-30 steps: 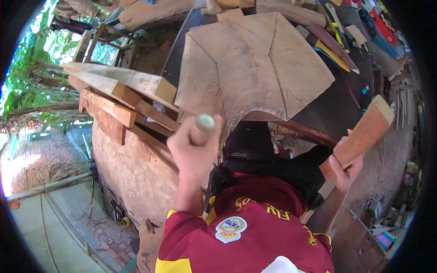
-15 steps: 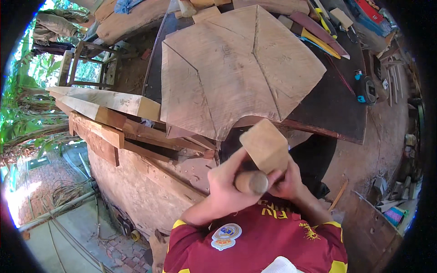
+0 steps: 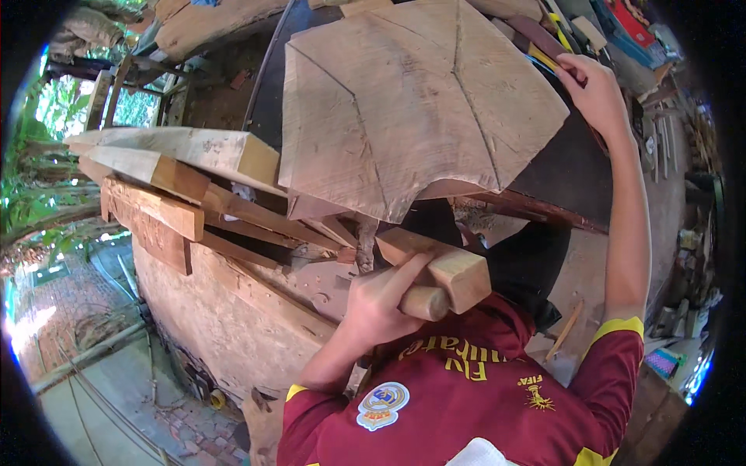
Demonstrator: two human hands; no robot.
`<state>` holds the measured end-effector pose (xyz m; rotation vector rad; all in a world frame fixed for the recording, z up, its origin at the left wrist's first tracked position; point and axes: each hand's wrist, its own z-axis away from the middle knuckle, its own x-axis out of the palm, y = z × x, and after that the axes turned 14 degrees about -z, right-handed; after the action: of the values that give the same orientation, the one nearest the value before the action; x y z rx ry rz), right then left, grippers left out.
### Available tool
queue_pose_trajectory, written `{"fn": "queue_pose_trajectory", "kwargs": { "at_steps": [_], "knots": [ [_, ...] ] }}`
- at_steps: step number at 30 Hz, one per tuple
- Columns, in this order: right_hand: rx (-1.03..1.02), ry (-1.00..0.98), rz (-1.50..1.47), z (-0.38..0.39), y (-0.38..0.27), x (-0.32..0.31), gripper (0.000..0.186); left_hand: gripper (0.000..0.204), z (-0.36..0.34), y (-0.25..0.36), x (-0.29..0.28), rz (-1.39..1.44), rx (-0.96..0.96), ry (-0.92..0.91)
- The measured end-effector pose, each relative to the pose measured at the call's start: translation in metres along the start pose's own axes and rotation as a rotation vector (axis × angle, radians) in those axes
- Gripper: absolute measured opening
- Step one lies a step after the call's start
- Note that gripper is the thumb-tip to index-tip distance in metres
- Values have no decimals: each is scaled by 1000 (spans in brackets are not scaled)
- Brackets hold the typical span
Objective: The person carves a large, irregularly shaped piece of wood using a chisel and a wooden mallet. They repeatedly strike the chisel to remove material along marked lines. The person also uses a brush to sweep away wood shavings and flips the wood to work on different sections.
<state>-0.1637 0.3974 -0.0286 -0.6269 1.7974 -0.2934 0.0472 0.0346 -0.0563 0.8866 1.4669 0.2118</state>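
Observation:
My left hand (image 3: 378,304) is closed around a squared wooden block (image 3: 460,277) and a round-ended wooden piece (image 3: 425,303) lying alongside it, in front of my chest. The index finger stretches over the block; whether the two pieces are joined cannot be seen. My right hand (image 3: 594,87) reaches to the far right of the dark tabletop, thumb and fingers pinched at a long yellow tool (image 3: 543,57). The hand covers the end of that tool. A thick slab of wood (image 3: 412,109) with dark bent lines lies between my hands and the far side.
Squared timbers (image 3: 256,161) stick out at the left. Below them stands a pale, rough-surfaced block (image 3: 210,287). The dark table (image 3: 571,186) shows right of the slab. A red-and-blue box (image 3: 633,35) sits at the far right, and a wooden stick (image 3: 565,330) lies lower right.
My right hand has left the wooden block and stretched out to the tools at the far right. The left hand keeps the wooden pieces, now tilted differently. The view has shifted slightly.

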Motion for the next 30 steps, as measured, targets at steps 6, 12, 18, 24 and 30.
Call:
{"fn": "queue_pose_trajectory", "kwargs": {
  "at_steps": [6, 12, 18, 24, 30],
  "knots": [
    [-80, -169, 140, -21, 19, 0, 26, 59, 12, -11, 0, 66, -84, 61],
    [30, -133, 280, -36, -31, -54, 25, 52, 9, -28, -5, 164, -94, 84],
    [-104, -174, -196, -15, -150, -60, 19, 53, 3, -39, -6, 257, -113, 104],
    [-414, -685, -147, -9, -229, -46, 21, 54, 0, -40, -8, 270, -117, 79],
    [-436, -577, -87, -38, -239, 0, 14, 54, 8, -42, -12, 264, -144, 53]
  ]
}}
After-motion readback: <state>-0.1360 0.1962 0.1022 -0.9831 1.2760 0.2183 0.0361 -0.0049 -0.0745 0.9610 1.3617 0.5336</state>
